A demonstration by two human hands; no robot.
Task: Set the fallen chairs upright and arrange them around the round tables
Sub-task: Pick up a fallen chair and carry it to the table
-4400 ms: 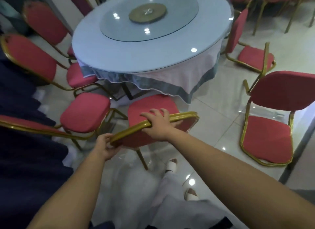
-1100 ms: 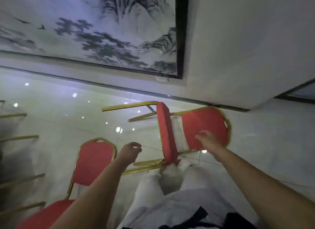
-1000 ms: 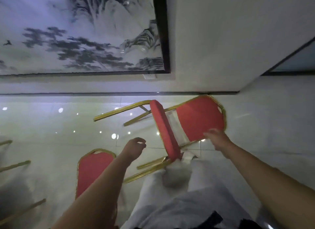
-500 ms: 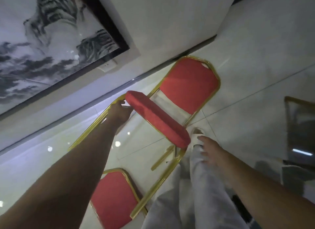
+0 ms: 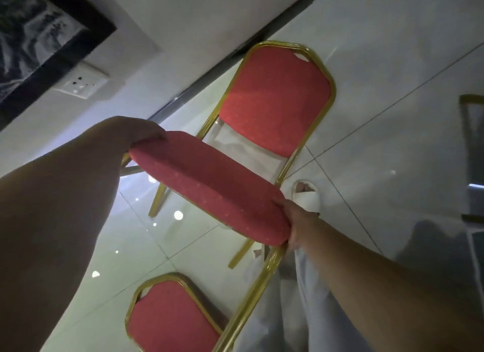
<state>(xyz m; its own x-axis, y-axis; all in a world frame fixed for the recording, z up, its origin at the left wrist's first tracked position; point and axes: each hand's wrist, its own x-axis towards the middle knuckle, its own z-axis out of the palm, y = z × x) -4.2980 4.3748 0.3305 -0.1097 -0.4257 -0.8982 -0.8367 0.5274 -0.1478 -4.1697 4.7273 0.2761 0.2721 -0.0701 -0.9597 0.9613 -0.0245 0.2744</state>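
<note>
Since half a second earlier the right hand (image 5: 297, 222) had gone from hanging free by the leg to clamping the near end of the seat cushion (image 5: 209, 189), while the left hand (image 5: 142, 131) had slid off the gold frame onto the cushion's far end. So both hands were closed on the fallen chair (image 5: 275, 102), one at each end of the seat's long axis. The chair lay on its back on the floor, backrest pointing away toward the wall, so I'd guess raising it meant tipping it backrest-up.
</note>
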